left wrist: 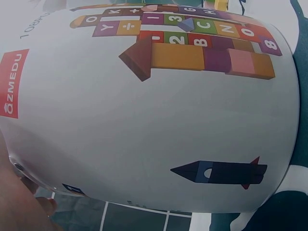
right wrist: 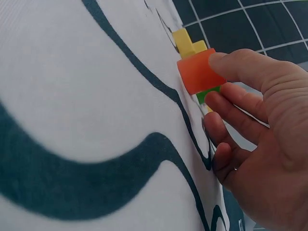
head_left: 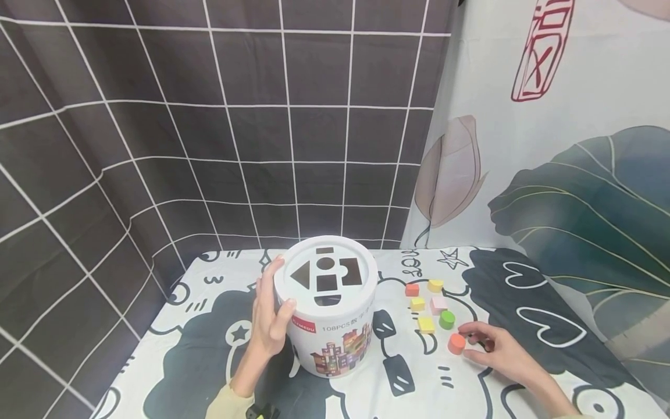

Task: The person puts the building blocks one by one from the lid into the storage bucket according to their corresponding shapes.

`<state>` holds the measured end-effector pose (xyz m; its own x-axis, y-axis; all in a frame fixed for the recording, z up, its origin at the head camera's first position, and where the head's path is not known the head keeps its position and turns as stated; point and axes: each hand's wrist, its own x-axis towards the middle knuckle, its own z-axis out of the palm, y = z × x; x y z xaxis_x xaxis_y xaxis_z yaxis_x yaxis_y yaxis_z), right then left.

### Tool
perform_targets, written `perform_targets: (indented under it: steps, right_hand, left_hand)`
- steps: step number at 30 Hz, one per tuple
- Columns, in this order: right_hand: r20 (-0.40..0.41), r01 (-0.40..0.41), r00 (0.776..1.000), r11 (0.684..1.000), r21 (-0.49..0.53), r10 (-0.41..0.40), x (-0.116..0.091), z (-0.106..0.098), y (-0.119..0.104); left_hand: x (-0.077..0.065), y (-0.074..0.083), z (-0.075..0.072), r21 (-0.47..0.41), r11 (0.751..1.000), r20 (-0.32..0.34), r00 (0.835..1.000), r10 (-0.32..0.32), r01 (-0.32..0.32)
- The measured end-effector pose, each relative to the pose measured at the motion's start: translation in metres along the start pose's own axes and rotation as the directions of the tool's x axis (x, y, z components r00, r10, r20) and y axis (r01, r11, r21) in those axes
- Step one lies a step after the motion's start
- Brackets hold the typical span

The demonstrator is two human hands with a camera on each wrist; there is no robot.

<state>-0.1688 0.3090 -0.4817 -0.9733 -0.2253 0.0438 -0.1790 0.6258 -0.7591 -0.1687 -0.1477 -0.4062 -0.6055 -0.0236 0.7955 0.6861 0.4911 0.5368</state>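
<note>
A white bucket [head_left: 335, 343] stands upright on the cloth, its white lid [head_left: 369, 273] cut with shaped holes. My left hand [head_left: 269, 320] rests against the bucket's left side, fingers and thumb spread along the lid's rim. Part of that hand [left wrist: 21, 192] shows at the edge of the left wrist view, beside the printed bucket wall [left wrist: 144, 125]. To the right, my right hand [head_left: 497, 349] pinches an orange cylinder block [head_left: 456, 344] between thumb and fingers. The right wrist view shows the thumb on this orange block [right wrist: 197, 72], with the other fingers loosely bent below.
Between bucket and right hand lie a green round block [head_left: 447, 319], a pink block [head_left: 438, 305], a red block [head_left: 412, 290] and several yellow blocks [head_left: 426, 325]. A patterned cloth [head_left: 419, 401] covers the table. Dark grid fabric [head_left: 314, 134] hangs behind.
</note>
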Motion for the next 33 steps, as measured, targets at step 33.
perform_targets:
  steps: [33]
  right_hand:
    - [-0.005, 0.026, 1.0, 1.0, -0.014, -0.026, 0.0043, 0.0065, -0.0026]
  left_hand:
    - [0.0003, -0.0021, -0.0002, -0.003, 1.0, 0.007, 1.0, -0.003, 0.003]
